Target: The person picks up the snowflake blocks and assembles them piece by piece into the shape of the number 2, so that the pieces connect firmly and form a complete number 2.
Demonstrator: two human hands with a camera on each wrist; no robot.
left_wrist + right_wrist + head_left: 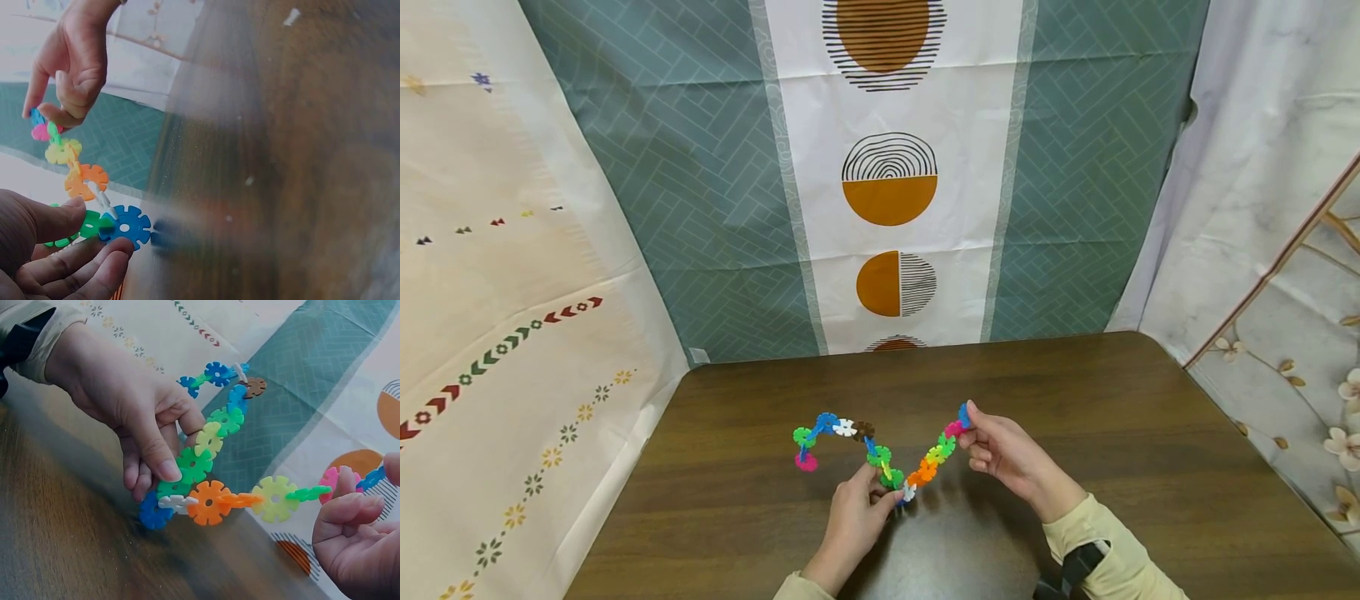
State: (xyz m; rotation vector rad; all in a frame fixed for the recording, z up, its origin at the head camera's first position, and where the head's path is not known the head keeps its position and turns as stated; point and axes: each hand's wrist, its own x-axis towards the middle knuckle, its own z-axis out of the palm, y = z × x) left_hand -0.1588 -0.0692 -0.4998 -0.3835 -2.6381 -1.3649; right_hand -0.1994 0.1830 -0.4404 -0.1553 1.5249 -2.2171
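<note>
A chain of notched, flower-shaped plastic discs hangs in a V between both hands in the head view, with orange discs [922, 474], yellow, green, blue, white, pink and brown ones joined edge to edge. My left hand [853, 515] pinches a green disc [195, 464] near the bottom of the V. Just beside those fingers are a white disc and a blue disc [127, 227], close above the tabletop. My right hand [1011, 457] pinches the blue end disc [964, 414], next to a pink one. The chain's other part arches leftward to a pink disc [806, 462] at its free end.
The brown wooden table [737, 533] spreads under both hands. Behind it hangs a teal and white patterned cloth [700, 208]. Printed light cloths flank the left side [497, 333] and the right side [1262, 275]. A black strap [1078, 567] circles the right wrist.
</note>
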